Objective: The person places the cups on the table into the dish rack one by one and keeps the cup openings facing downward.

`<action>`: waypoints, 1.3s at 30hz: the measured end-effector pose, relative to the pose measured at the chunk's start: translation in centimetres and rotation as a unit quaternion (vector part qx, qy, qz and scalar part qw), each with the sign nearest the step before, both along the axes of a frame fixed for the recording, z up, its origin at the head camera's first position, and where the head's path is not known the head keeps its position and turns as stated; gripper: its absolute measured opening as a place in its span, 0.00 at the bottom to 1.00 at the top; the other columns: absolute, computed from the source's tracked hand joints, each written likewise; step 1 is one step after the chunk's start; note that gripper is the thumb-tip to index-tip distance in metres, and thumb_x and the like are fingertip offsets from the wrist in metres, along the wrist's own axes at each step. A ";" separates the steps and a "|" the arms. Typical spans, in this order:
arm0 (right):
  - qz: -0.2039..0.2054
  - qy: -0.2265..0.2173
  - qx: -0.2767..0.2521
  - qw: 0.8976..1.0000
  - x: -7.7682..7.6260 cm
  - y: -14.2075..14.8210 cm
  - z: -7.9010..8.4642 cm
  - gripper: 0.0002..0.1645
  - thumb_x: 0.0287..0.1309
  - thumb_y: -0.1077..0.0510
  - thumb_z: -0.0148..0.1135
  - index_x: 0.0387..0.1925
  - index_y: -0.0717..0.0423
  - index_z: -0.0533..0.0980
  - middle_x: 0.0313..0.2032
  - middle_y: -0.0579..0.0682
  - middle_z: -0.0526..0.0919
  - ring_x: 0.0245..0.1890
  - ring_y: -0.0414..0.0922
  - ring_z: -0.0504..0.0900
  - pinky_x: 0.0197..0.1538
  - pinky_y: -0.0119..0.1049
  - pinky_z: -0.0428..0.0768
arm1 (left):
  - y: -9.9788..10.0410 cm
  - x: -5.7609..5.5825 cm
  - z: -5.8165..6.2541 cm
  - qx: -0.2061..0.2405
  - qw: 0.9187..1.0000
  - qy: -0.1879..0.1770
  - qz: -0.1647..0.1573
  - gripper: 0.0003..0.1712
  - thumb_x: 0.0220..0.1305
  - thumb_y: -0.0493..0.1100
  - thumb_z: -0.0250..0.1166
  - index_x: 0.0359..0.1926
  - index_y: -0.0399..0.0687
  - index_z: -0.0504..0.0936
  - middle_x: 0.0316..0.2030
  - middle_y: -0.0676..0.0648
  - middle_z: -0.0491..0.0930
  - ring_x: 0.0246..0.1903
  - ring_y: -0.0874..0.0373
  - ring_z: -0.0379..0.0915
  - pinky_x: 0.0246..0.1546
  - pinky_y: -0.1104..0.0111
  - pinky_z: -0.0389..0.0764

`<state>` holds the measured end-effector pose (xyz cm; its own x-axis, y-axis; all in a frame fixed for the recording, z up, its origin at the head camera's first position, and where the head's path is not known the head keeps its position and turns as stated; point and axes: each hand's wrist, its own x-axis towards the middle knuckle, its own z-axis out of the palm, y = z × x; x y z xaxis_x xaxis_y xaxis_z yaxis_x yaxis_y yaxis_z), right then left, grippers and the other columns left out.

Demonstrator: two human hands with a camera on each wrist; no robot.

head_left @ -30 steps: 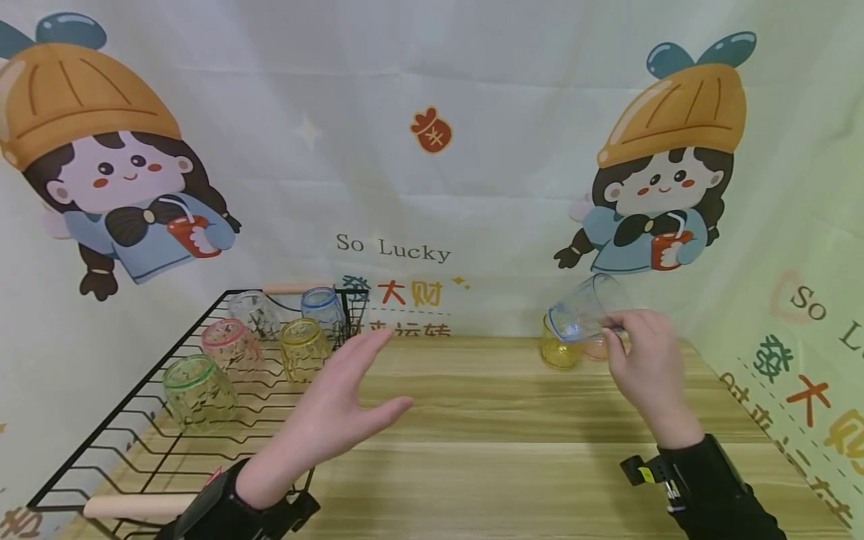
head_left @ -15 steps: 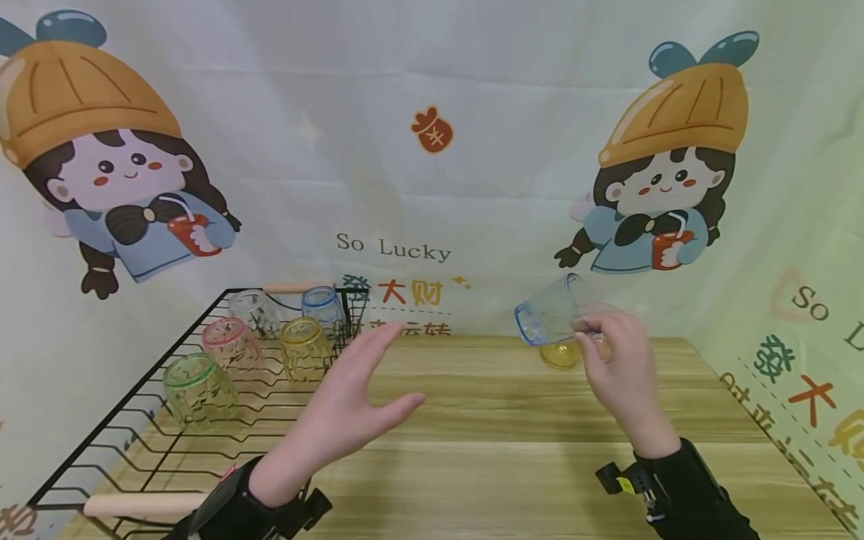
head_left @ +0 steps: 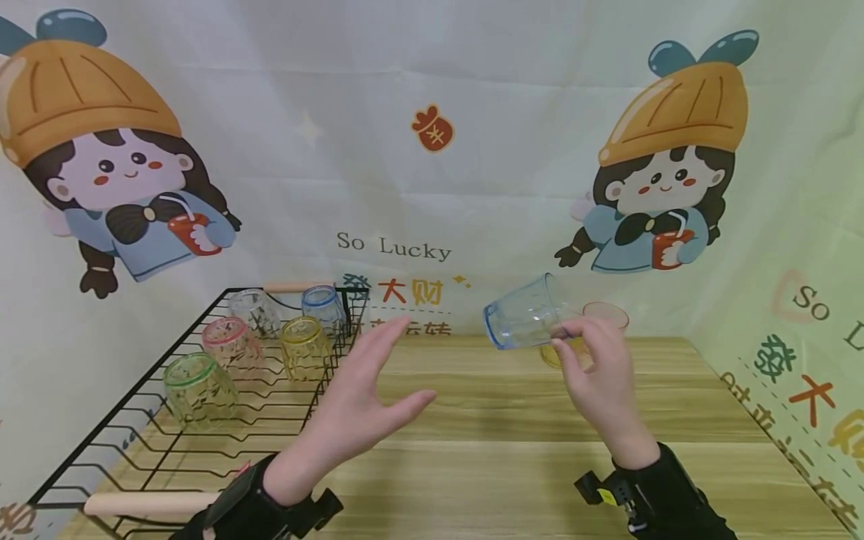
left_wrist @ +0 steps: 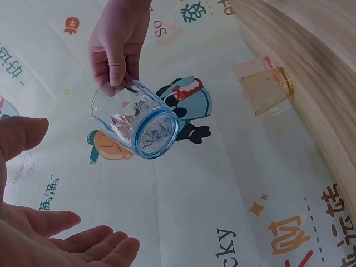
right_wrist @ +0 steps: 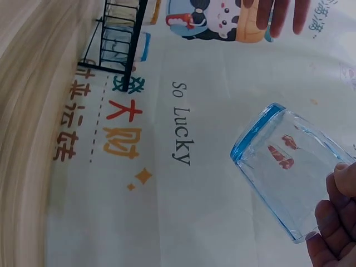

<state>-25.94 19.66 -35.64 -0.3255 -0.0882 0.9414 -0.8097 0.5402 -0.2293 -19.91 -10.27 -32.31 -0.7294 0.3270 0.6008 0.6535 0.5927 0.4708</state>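
A clear blue-tinted glass point(head_left: 523, 311) is tilted on its side above the table, its thick blue base toward the left. My right hand point(head_left: 601, 375) pinches it near the rim between thumb and fingers, as the right wrist view also shows on the glass point(right_wrist: 289, 169). My left hand point(head_left: 358, 397) is in the air by the rack's right side, fingers extended and thumb spread, holding nothing. In the left wrist view the blue base point(left_wrist: 156, 133) faces the left palm, with a space between. Behind the right hand stand a yellow glass point(head_left: 553, 356) and a pink-rimmed glass point(head_left: 607, 311), both partly hidden.
A black wire rack point(head_left: 148, 450) with wooden handles point(head_left: 145, 503) occupies the left side. On it stand upside-down glasses: green point(head_left: 199, 394), pink point(head_left: 232, 345), yellow point(head_left: 305, 349), blue point(head_left: 322, 307) and clear point(head_left: 255, 313). A printed cloth point(head_left: 499, 150) hangs behind the wooden table point(head_left: 472, 480).
My right hand has carried the blue glass leftward, away from the yellow and pink-rimmed glasses, and its base has tipped further toward the left. My left hand has shifted slightly right.
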 end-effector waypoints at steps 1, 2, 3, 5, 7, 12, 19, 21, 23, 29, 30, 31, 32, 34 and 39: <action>0.004 -0.001 -0.001 1.000 0.1 -0.1 0.0 0.16 0.44 0.81 0.69 0.34 0.65 0.79 0.34 0.56 0.83 0.39 0.54 0.77 0.49 0.38 0.71 | 0.1 0.0 0.0 0.003 1.000 0.000 -0.002 0.52 0.54 0.46 0.76 0.74 0.41 0.59 0.71 0.42 0.61 0.70 0.44 0.56 0.68 0.45 0.59; 0.007 -0.002 -0.003 1.000 0.1 -0.3 0.0 0.16 0.44 0.81 0.69 0.34 0.65 0.80 0.34 0.56 0.83 0.40 0.53 0.77 0.49 0.37 0.71 | 0.2 0.0 0.0 0.006 1.000 0.000 -0.003 0.52 0.54 0.46 0.76 0.74 0.41 0.59 0.72 0.42 0.61 0.70 0.44 0.56 0.68 0.45 0.59; 0.011 -0.003 -0.005 1.000 0.2 -0.4 0.0 0.16 0.44 0.81 0.69 0.34 0.64 0.80 0.34 0.56 0.83 0.40 0.53 0.77 0.50 0.36 0.71 | 0.3 0.0 0.0 0.010 1.000 0.000 -0.004 0.52 0.54 0.46 0.76 0.74 0.41 0.59 0.72 0.42 0.61 0.70 0.44 0.56 0.68 0.44 0.58; 0.020 -0.005 -0.010 1.000 0.4 -0.7 0.0 0.16 0.44 0.81 0.68 0.34 0.64 0.80 0.34 0.56 0.83 0.40 0.52 0.77 0.51 0.35 0.71 | 0.5 0.0 0.0 0.018 1.000 -0.002 -0.007 0.52 0.54 0.46 0.76 0.75 0.42 0.59 0.72 0.42 0.61 0.70 0.43 0.56 0.68 0.44 0.58; 0.032 -0.011 -0.018 0.999 0.5 -1.0 0.1 0.16 0.45 0.81 0.68 0.34 0.64 0.80 0.34 0.56 0.83 0.40 0.50 0.78 0.51 0.33 0.71 | 0.7 -0.1 -0.1 0.025 1.000 -0.001 -0.012 0.52 0.54 0.46 0.76 0.75 0.41 0.59 0.72 0.42 0.60 0.70 0.43 0.55 0.68 0.43 0.57; 0.064 -0.031 -0.037 0.997 0.9 -1.7 0.2 0.14 0.47 0.80 0.66 0.36 0.66 0.79 0.35 0.57 0.83 0.41 0.47 0.78 0.52 0.27 0.72 | 1.3 -0.2 -0.3 0.047 0.999 0.000 -0.021 0.53 0.53 0.44 0.77 0.75 0.41 0.57 0.73 0.42 0.59 0.69 0.43 0.57 0.67 0.46 0.62; 0.130 -0.052 -0.058 0.988 1.6 -2.6 0.3 0.14 0.49 0.83 0.62 0.36 0.67 0.78 0.35 0.58 0.82 0.41 0.42 0.79 0.52 0.26 0.76 | 1.9 -0.2 -0.3 0.062 0.998 -0.013 -0.030 0.55 0.53 0.45 0.77 0.76 0.44 0.55 0.73 0.44 0.58 0.65 0.44 0.64 0.64 0.52 0.69; 0.149 -0.053 -0.061 0.985 1.7 -2.8 0.3 0.15 0.49 0.84 0.61 0.36 0.68 0.78 0.36 0.57 0.81 0.41 0.41 0.78 0.52 0.26 0.76 | 2.0 -0.2 -0.3 0.064 0.997 -0.016 -0.025 0.56 0.53 0.46 0.77 0.77 0.46 0.55 0.73 0.45 0.58 0.63 0.44 0.66 0.63 0.52 0.70; 0.163 -0.052 -0.063 0.983 1.9 -3.0 0.3 0.16 0.49 0.85 0.60 0.37 0.69 0.77 0.36 0.57 0.81 0.41 0.41 0.78 0.51 0.26 0.77 | 2.1 -0.2 -0.3 0.070 0.997 -0.019 -0.023 0.56 0.52 0.46 0.77 0.77 0.48 0.55 0.73 0.45 0.59 0.61 0.44 0.68 0.63 0.51 0.71; 0.204 -0.074 -0.077 0.973 2.4 -3.5 0.3 0.15 0.50 0.85 0.58 0.38 0.72 0.76 0.37 0.55 0.80 0.42 0.40 0.77 0.53 0.27 0.77 | 2.9 -0.7 -0.5 0.101 0.994 -0.016 -0.041 0.55 0.52 0.42 0.77 0.77 0.47 0.55 0.71 0.44 0.61 0.61 0.44 0.69 0.64 0.53 0.70; 0.209 -0.079 -0.081 0.971 2.4 -3.6 0.3 0.14 0.52 0.84 0.58 0.38 0.72 0.76 0.38 0.55 0.80 0.42 0.40 0.76 0.53 0.27 0.77 | 3.0 -0.8 -0.6 0.107 0.993 -0.013 -0.045 0.55 0.52 0.41 0.77 0.76 0.46 0.56 0.71 0.43 0.62 0.60 0.44 0.69 0.64 0.54 0.70; 0.212 -0.080 -0.084 0.971 2.5 -3.6 0.2 0.13 0.53 0.84 0.58 0.38 0.72 0.76 0.38 0.55 0.80 0.42 0.40 0.76 0.54 0.27 0.77 | 3.1 -0.9 -0.6 0.114 0.992 -0.010 -0.052 0.55 0.52 0.40 0.77 0.76 0.45 0.56 0.70 0.43 0.63 0.61 0.44 0.69 0.64 0.55 0.70; 0.214 -0.080 -0.086 0.970 2.5 -3.7 0.2 0.12 0.53 0.83 0.58 0.38 0.72 0.75 0.38 0.55 0.80 0.42 0.41 0.76 0.54 0.27 0.77 | 3.3 -1.0 -0.7 0.120 0.991 -0.005 -0.057 0.54 0.52 0.39 0.77 0.76 0.44 0.57 0.69 0.42 0.64 0.61 0.45 0.68 0.64 0.57 0.71; 0.219 -0.082 -0.091 0.968 2.6 -3.8 0.1 0.08 0.57 0.79 0.59 0.38 0.72 0.75 0.38 0.54 0.80 0.42 0.40 0.76 0.54 0.26 0.76 | 3.4 -1.2 -0.8 0.130 0.989 0.003 -0.064 0.54 0.51 0.38 0.77 0.75 0.42 0.58 0.67 0.41 0.66 0.61 0.46 0.68 0.63 0.59 0.71; 0.244 -0.088 -0.108 0.960 2.6 -3.9 0.0 0.05 0.61 0.76 0.59 0.39 0.73 0.75 0.40 0.48 0.80 0.43 0.40 0.77 0.54 0.27 0.77 | 3.8 -1.5 -1.0 0.153 0.985 0.008 -0.085 0.53 0.49 0.35 0.78 0.74 0.42 0.60 0.64 0.42 0.69 0.60 0.49 0.68 0.62 0.64 0.73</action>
<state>-23.30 15.75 -35.63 -0.4500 -0.0796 0.8895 -0.8930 0.0321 -0.4489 -21.37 -6.48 -33.31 -0.6698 0.2445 0.7011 0.7394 0.3065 0.5995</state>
